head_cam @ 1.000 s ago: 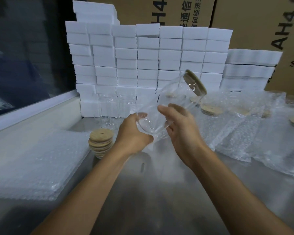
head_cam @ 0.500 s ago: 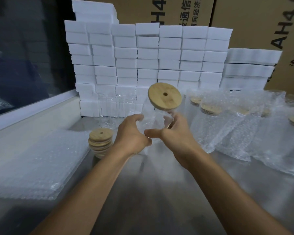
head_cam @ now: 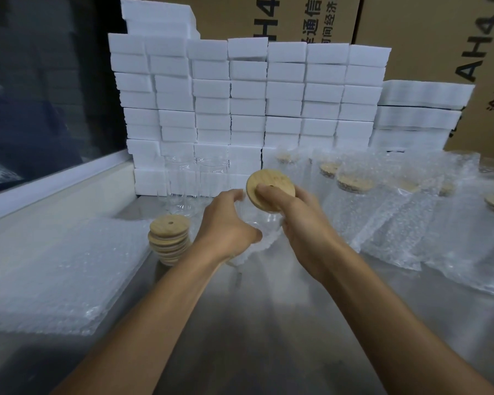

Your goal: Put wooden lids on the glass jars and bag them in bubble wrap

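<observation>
Glass jar [head_cam: 264, 223], lidded, is clamped between both hands: the left hand [head_cam: 228, 223] curls round its lower body and the right hand [head_cam: 303, 220] grips its shoulder, thumb pressing the wooden lid [head_cam: 270, 189]. A second ago the lid faced sideways; now it faces the camera, apparently seated, so bagging comes next. Left of the grip stand spare lids [head_cam: 169, 238] and flat bubble wrap bags [head_cam: 63, 269]; beyond and right lie bagged jars [head_cam: 382, 212].
</observation>
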A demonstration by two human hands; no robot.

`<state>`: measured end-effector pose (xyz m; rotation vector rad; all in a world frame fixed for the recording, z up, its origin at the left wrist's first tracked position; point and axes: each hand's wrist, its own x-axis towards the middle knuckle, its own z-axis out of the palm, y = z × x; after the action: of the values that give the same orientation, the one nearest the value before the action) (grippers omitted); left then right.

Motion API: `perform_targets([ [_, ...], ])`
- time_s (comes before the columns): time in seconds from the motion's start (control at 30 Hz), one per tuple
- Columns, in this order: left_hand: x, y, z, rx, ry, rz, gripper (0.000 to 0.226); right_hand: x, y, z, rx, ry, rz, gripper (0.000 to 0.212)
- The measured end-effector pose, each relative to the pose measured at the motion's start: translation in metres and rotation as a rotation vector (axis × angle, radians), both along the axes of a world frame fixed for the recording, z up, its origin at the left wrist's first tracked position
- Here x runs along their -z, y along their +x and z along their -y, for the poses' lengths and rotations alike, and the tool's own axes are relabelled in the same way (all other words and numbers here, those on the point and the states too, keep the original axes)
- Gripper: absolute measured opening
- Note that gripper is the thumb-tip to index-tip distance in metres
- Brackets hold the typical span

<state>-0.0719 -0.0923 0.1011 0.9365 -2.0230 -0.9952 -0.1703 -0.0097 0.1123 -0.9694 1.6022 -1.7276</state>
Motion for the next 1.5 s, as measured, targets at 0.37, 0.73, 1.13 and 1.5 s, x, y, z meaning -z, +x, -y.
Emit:
perform_targets([
  [0.37, -0.021, 0.008, -0.01, 0.008, 0.022, -0.175, 0.071, -0.004, 0.0, -0.001, 0.078, -0.051, -0.154, 0.061],
  [0.73, -0.038, 0.018, -0.014, 0.033, 0.066, -0.344, 0.08, -0.013, 0.006, -0.01, 0.151, -0.214, -0.382, 0.042],
  [1.13, -0.042, 0.024, -0.006, 0.059, 0.241, -0.549, 0.05, -0.002, -0.022, -0.019, -0.164, -0.09, -0.583, 0.115],
  [1.5, -0.041, 0.025, -0.006, 0.078, 0.245, -0.558, 0.042, 0.007, -0.018, -0.006, 0.074, -0.262, -0.654, 0.024],
])
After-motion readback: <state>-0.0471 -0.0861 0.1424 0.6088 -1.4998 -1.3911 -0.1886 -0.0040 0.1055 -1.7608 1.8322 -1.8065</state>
